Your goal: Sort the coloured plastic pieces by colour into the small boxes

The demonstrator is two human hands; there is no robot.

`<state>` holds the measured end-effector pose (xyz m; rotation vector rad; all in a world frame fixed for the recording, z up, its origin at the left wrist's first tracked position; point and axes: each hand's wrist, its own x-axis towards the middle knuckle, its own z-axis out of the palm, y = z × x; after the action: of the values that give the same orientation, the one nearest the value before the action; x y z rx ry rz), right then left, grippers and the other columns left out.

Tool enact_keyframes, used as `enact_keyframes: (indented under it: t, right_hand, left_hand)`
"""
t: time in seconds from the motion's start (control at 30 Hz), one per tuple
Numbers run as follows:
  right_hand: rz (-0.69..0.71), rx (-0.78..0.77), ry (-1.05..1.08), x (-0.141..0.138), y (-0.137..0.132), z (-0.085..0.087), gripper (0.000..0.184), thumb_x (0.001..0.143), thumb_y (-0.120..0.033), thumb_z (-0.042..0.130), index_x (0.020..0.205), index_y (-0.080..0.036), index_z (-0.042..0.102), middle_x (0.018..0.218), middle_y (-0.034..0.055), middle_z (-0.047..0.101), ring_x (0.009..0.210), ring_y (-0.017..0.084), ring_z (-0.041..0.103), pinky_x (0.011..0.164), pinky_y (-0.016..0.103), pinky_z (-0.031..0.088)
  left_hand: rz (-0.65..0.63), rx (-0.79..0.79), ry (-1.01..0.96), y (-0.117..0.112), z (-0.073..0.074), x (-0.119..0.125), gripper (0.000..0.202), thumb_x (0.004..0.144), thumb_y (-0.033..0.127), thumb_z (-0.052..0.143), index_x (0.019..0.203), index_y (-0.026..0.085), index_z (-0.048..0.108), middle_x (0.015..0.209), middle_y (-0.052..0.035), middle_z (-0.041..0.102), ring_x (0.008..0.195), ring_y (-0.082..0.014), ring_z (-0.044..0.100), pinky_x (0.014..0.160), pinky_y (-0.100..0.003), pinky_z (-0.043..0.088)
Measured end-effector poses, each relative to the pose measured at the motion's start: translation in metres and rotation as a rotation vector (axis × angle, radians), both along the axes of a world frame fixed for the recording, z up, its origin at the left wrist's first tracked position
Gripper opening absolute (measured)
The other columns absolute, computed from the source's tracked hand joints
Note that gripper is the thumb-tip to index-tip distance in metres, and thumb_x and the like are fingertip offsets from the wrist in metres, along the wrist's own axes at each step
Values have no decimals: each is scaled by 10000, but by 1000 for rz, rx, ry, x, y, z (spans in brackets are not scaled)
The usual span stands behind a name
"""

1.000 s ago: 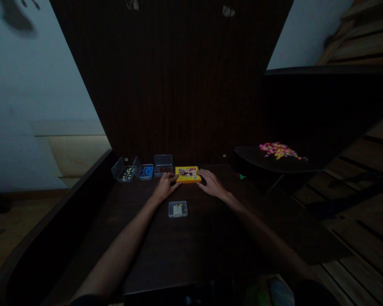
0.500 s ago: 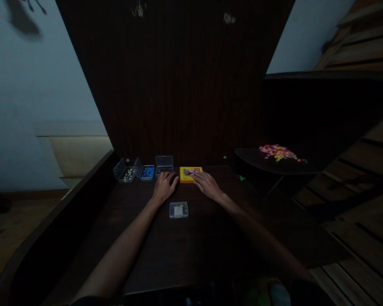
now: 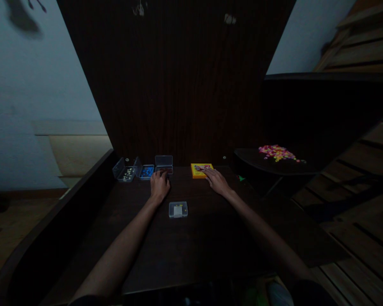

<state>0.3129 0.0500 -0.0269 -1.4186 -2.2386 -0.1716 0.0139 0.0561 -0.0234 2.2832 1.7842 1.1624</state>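
My right hand (image 3: 217, 181) lies with its fingers stretched flat over the right part of a flat yellow box (image 3: 197, 173) that has printing on its top. My left hand (image 3: 160, 185) is at the front of a small clear plastic case (image 3: 164, 161) whose lid stands up; its thumb is apart and its fingertips reach the case's front edge, covering part of it. Nothing shows in that hand. Closer to me lies a closed clear case (image 3: 178, 210) with a pale label and a few yellow bits inside.
Left of my left hand stand two more open clear cases, one with blue pieces (image 3: 147, 171), one with whitish pieces (image 3: 127, 174). Colourful small pieces (image 3: 277, 152) are heaped on a dark side shelf (image 3: 252, 160). A tall dark panel (image 3: 185, 93) closes off the back.
The yellow box has slid right and slightly back, together with my right hand. My left hand has shifted a little left, uncovering more of the case behind it.
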Motion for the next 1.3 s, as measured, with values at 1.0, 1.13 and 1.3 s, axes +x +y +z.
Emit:
enact_keyframes:
  t: [1.0, 1.13, 1.3]
  right_hand:
    - [303, -261, 402, -79, -4, 27, 1337, 573, -304, 878, 1557, -250, -25, 1563, 196, 261, 1379, 322, 384, 1118, 497, 337]
    - [306, -275, 408, -73, -6, 22, 1216, 634, -295, 844, 1559, -262, 54, 1523, 181, 343, 1273, 289, 505, 1088, 480, 380]
    - [305, -237, 357, -68, -9, 21, 1062, 680, -302, 814, 1542, -274, 193, 1491, 146, 402, 1348, 293, 419, 1117, 495, 341]
  left_hand:
    - [-498, -22, 94, -38, 7, 4, 389, 860, 67, 518, 1182, 218, 674, 1032, -76, 692, 958, -199, 588, 872, -362, 506]
    - [-437, 18, -57, -35, 9, -3, 599, 771, 144, 672, 1344, 216, 513, 1209, -96, 551, 1141, -229, 540, 969, -398, 490]
    - [-401, -29, -196, -26, 9, -15, 1056, 653, 275, 804, 1512, 230, 191, 1468, -156, 345, 1364, -303, 379, 1099, -464, 384]
